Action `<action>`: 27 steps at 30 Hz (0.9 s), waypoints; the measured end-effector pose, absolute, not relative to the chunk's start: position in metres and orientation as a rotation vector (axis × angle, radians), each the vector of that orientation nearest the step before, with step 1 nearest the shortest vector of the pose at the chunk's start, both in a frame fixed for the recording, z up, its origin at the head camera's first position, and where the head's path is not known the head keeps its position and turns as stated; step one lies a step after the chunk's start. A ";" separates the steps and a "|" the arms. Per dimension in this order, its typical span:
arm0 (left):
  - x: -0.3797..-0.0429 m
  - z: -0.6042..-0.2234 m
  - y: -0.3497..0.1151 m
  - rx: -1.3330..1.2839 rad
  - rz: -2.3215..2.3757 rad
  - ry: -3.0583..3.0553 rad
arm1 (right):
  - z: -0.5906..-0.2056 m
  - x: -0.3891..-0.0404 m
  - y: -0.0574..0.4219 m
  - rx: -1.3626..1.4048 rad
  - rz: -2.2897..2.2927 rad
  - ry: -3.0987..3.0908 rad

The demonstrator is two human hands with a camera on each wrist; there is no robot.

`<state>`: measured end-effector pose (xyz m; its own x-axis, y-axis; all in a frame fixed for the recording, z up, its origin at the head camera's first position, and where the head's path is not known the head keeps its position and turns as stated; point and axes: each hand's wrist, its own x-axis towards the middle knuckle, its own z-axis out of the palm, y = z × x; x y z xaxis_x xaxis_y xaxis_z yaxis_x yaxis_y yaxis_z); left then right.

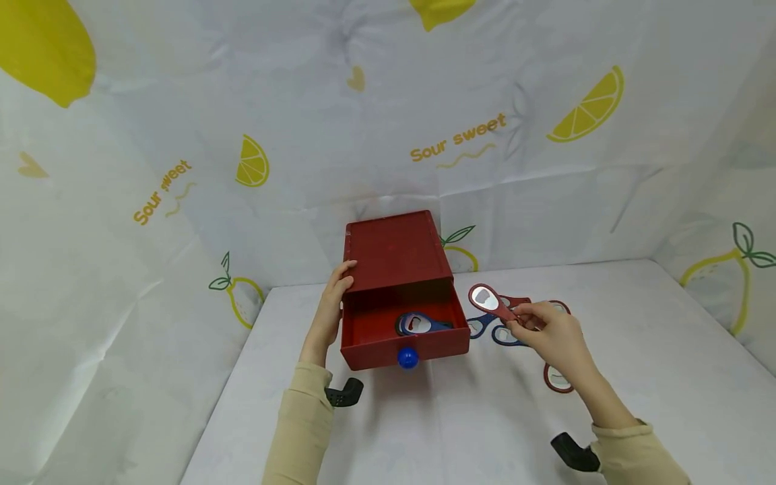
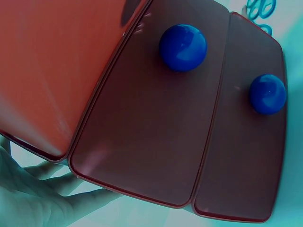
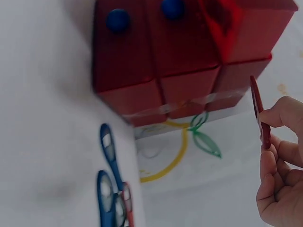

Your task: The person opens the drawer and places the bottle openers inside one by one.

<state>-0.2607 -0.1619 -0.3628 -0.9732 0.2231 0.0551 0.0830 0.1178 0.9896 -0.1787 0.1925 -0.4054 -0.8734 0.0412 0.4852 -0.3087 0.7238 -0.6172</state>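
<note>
A red drawer cabinet stands near the back of the table, its top drawer pulled out. My left hand rests against the cabinet's left side, with fingertips at the upper edge; the left wrist view shows its fingers stretched along that side. In my right hand, thumb and fingers pinch a red bottle opener by its handle end. This opener is held up to the right of the drawer, and appears edge-on in the right wrist view. Blue bottle openers lie inside the drawer, overlapping.
On the table right of the cabinet lie several red and blue openers, including a blue opener and a red opener, partly behind my right hand. Two lower drawers with blue knobs are closed. A lemon-printed cloth hangs behind.
</note>
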 end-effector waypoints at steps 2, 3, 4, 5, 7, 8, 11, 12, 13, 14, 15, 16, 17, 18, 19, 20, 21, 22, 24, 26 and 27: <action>-0.261 -0.363 -0.162 0.315 1.995 2.266 | -0.398 -0.179 0.189 0.227 1.004 -2.411; -0.261 -0.363 -0.162 0.316 1.995 2.265 | -0.394 -0.179 0.187 0.237 1.009 -2.394; -0.261 -0.363 -0.162 0.316 1.995 2.266 | -0.391 -0.180 0.185 0.254 1.013 -2.376; -0.261 -0.363 -0.162 0.317 1.995 2.267 | -0.387 -0.181 0.183 0.273 1.019 -2.357; -0.261 -0.363 -0.162 0.315 1.995 2.268 | -0.381 -0.183 0.177 0.317 1.020 -2.334; -0.261 -0.363 -0.162 0.313 1.995 2.270 | -0.377 -0.185 0.174 0.343 1.037 -2.321; -0.261 -0.362 -0.162 0.306 1.993 2.273 | -0.367 -0.190 0.162 0.428 1.045 -2.304; -0.261 -0.362 -0.162 0.305 1.995 2.273 | -0.364 -0.192 0.158 0.458 1.041 -2.301; -0.261 -0.363 -0.162 0.303 1.996 2.271 | -0.361 -0.194 0.154 0.488 1.041 -2.300; -0.261 -0.362 -0.162 0.301 1.997 2.271 | -0.358 -0.196 0.151 0.517 1.037 -2.303; -0.262 -0.363 -0.162 0.300 1.998 2.270 | -0.356 -0.198 0.147 0.541 1.021 -2.310; -0.262 -0.363 -0.162 0.299 2.000 2.268 | -0.355 -0.200 0.144 0.566 1.013 -2.319; -0.261 -0.363 -0.162 0.298 2.002 2.267 | -0.353 -0.202 0.141 0.590 1.016 -2.327; -0.261 -0.362 -0.162 0.298 2.004 2.266 | -0.352 -0.204 0.138 0.613 1.011 -2.343; -0.261 -0.362 -0.162 0.297 2.005 2.265 | -0.351 -0.205 0.135 0.632 1.014 -2.358; -0.261 -0.362 -0.162 0.298 2.006 2.266 | -0.350 -0.207 0.133 0.649 1.017 -2.376; -0.261 -0.362 -0.162 0.298 2.006 2.264 | -0.350 -0.209 0.130 0.662 1.021 -2.395; -0.261 -0.362 -0.162 0.299 2.007 2.263 | -0.350 -0.210 0.128 0.676 1.023 -2.413; -0.261 -0.362 -0.161 0.299 2.009 2.261 | -0.350 -0.213 0.125 0.710 1.022 -2.448; -0.260 -0.362 -0.160 0.301 2.007 2.261 | -0.351 -0.215 0.123 0.751 1.008 -2.477; -0.260 -0.362 -0.160 0.301 2.006 2.261 | -0.350 -0.216 0.122 0.772 0.994 -2.490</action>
<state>-0.2603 -0.1596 -0.3620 -0.9750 0.2159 0.0529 0.0782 0.1107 0.9908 -0.2157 0.1220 -0.3503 -0.7904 -0.3558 0.4986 -0.6014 0.6053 -0.5214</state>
